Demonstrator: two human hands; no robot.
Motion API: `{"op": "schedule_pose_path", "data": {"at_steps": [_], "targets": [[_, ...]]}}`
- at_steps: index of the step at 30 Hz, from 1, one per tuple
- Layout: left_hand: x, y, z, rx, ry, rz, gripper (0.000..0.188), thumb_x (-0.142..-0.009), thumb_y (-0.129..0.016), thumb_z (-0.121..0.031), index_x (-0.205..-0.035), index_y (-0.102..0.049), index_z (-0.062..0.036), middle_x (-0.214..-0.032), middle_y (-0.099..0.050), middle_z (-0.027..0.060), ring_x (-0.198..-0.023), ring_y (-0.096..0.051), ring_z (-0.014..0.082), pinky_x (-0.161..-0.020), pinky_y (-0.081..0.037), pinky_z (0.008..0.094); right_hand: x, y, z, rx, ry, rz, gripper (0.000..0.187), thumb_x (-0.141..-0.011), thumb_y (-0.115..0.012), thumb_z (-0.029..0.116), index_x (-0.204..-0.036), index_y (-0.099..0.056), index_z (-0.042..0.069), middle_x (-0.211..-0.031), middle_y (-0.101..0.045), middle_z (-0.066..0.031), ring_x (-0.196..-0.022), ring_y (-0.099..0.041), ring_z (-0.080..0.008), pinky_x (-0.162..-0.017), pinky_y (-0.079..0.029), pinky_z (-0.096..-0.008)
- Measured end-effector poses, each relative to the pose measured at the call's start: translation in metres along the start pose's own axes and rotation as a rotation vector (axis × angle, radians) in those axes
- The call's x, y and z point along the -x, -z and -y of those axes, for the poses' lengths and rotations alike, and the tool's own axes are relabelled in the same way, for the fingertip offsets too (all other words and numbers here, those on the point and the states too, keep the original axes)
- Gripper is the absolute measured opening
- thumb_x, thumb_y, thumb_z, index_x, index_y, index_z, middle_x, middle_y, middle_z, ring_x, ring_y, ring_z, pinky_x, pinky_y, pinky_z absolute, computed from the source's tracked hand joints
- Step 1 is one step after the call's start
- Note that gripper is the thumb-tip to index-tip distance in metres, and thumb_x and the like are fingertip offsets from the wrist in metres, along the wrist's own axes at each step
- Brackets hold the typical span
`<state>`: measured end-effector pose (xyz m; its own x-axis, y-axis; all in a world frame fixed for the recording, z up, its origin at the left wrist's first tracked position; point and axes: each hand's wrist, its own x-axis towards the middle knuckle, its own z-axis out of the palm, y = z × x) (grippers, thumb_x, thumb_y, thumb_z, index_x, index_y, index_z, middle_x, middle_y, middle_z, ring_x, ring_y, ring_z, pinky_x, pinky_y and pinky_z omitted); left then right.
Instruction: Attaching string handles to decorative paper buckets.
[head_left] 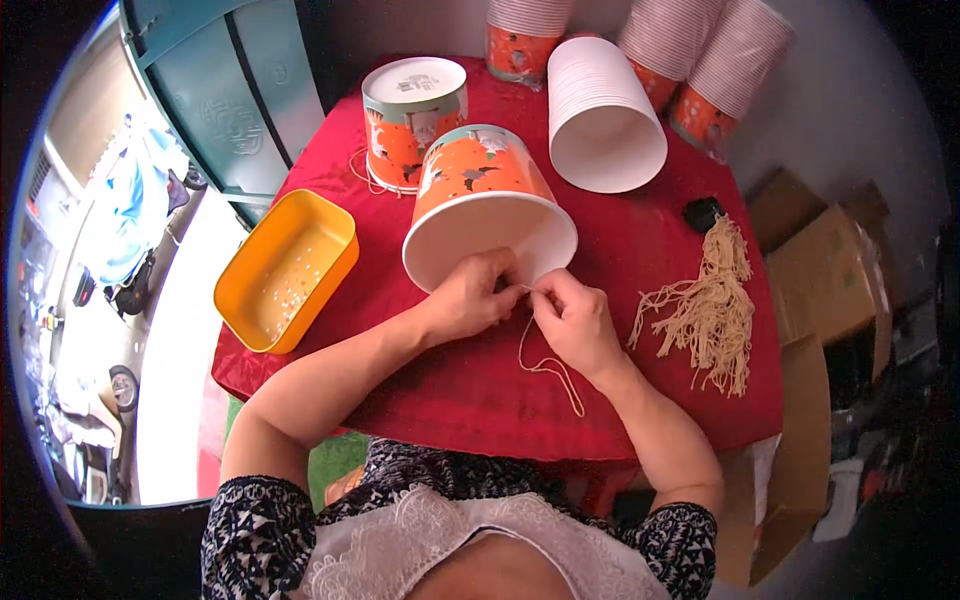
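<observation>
A paper bucket, orange and green outside and white inside, lies tipped on the red-covered table with its mouth toward me. Just at its near rim, my left hand and my right hand meet, fingertips pinched. Between them runs a thin beige string, whose loose end trails in a loop onto the cloth. Both hands are closed on this string; the left fingers partly overlap the bucket's rim. To the right of my right hand lies a bundle of the same beige strings, with a black piece at its top.
A yellow plastic box with small white bits inside stands at left. Behind the bucket, another patterned bucket stands upside down with string at its rim. A stack of white buckets lies at back; wrapped stacks lean behind. Cardboard boxes flank the right.
</observation>
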<state>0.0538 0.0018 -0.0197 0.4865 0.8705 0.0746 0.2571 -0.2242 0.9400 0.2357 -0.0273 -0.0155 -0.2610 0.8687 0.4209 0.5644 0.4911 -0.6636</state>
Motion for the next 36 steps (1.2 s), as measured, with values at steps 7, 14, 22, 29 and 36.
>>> {"op": "schedule_pose_path", "data": {"at_steps": [7, 14, 22, 29, 36], "targets": [[0.000, 0.000, 0.003, 0.013, -0.013, -0.014, 0.007, -0.089, -0.059, -0.006, -0.087, -0.054, -0.0007, -0.074, -0.056, 0.0035, -0.064, -0.056, 0.0114, -0.056, -0.048, 0.0269, -0.003, 0.010, 0.011, -0.310, 0.008, 0.053, 0.007, -0.080, -0.057, -0.001, -0.086, -0.059, 0.001, -0.076, -0.063, -0.0153, -0.065, -0.065, -0.0324, -0.055, -0.052, -0.0371], [-0.001, 0.000, 0.009, -0.094, -0.098, -0.022, 0.008, -0.086, -0.060, -0.005, -0.089, -0.055, -0.0004, -0.081, -0.056, 0.0042, -0.075, -0.054, 0.0123, -0.065, -0.047, 0.0274, 0.003, 0.007, 0.011, 0.241, 0.287, -0.084, 0.022, -0.075, -0.056, -0.003, -0.097, -0.062, -0.001, -0.074, -0.057, -0.0149, -0.059, -0.059, -0.0338, -0.052, -0.049, -0.0413], [0.000, 0.004, -0.001, -0.077, -0.099, 0.041, 0.008, -0.083, -0.060, -0.005, -0.085, -0.053, -0.0014, -0.080, -0.052, 0.0050, -0.074, -0.050, 0.0131, -0.064, -0.044, 0.0287, 0.001, 0.003, 0.006, 0.172, 0.090, -0.019, 0.034, -0.087, -0.052, 0.003, -0.120, -0.052, -0.005, -0.081, -0.063, -0.0270, -0.070, -0.064, -0.0405, -0.058, -0.050, -0.0468], [0.001, 0.001, -0.003, -0.030, -0.138, 0.019, 0.009, -0.080, -0.058, 0.003, -0.077, -0.050, -0.0009, -0.070, -0.051, 0.0044, -0.063, -0.050, 0.0133, -0.056, -0.044, 0.0294, -0.001, -0.003, -0.001, 0.070, 0.011, -0.028, 0.026, -0.089, -0.055, 0.007, -0.113, -0.058, -0.001, -0.080, -0.064, -0.0249, -0.073, -0.065, -0.0402, -0.059, -0.051, -0.0441], [0.000, 0.003, 0.002, -0.040, -0.126, 0.031, 0.006, -0.083, -0.058, 0.001, -0.082, -0.052, -0.0005, -0.075, -0.051, 0.0042, -0.067, -0.050, 0.0128, -0.060, -0.045, 0.0285, -0.002, -0.008, 0.000, 0.092, 0.042, -0.065, 0.016, -0.087, -0.060, 0.006, -0.102, -0.061, 0.001, -0.079, -0.065, -0.0216, -0.071, -0.066, -0.0382, -0.057, -0.050, -0.0431]]}}
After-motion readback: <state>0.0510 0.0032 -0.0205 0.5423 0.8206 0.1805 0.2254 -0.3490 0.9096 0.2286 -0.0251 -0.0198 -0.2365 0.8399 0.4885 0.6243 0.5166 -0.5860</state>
